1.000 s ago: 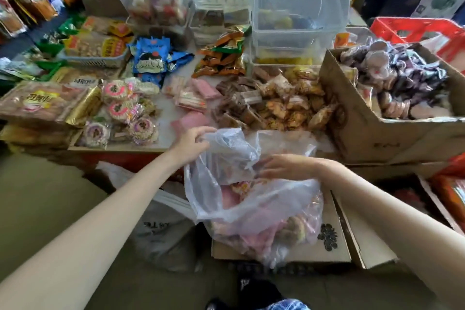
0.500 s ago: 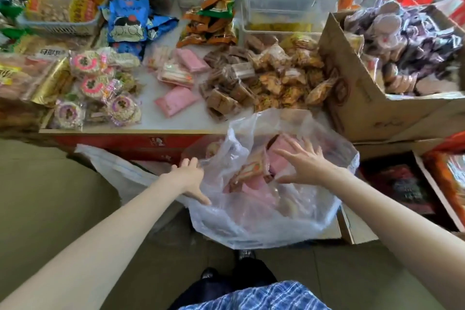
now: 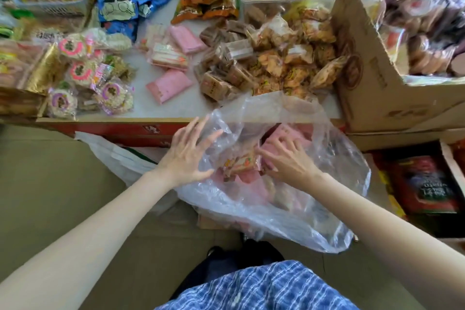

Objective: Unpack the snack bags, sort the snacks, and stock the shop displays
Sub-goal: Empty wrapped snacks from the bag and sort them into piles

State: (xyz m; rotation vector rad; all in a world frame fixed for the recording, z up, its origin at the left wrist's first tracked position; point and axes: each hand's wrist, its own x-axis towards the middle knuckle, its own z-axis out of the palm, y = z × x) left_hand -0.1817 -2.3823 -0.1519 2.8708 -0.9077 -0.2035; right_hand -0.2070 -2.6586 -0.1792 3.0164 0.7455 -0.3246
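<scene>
Head view, looking down at a shop counter. The crumpled clear plastic bag sits low, just near of the pale grey display tabletop, mouth open upward, with pink rectangular packets and a printed wafer-type packet visible inside. Left hand: fingers straight and spread, pressing the bag's left rim outward, gripping nothing. Right hand: inside the bag mouth, fingers spread and slightly bent over the pink packets; appears released, nothing pinched as far as this view shows. Progress, judged: sorting is partly done. Groups already lie on the tabletop: round pink-labelled cakes at left, two loose pink packets in the middle, brown and golden wrapped snacks at right. The bag looks well filled, so most unpacking remains. Room: bare tabletop lies near the pink packets, between the round cakes and the brown pile, a likely landing spot for more pink ones. Edges: the tabletop's near edge runs just far of both hands; a tall brown cardboard box of round wrapped cakes closes the right side. A white plastic bag lies on the floor at left.
</scene>
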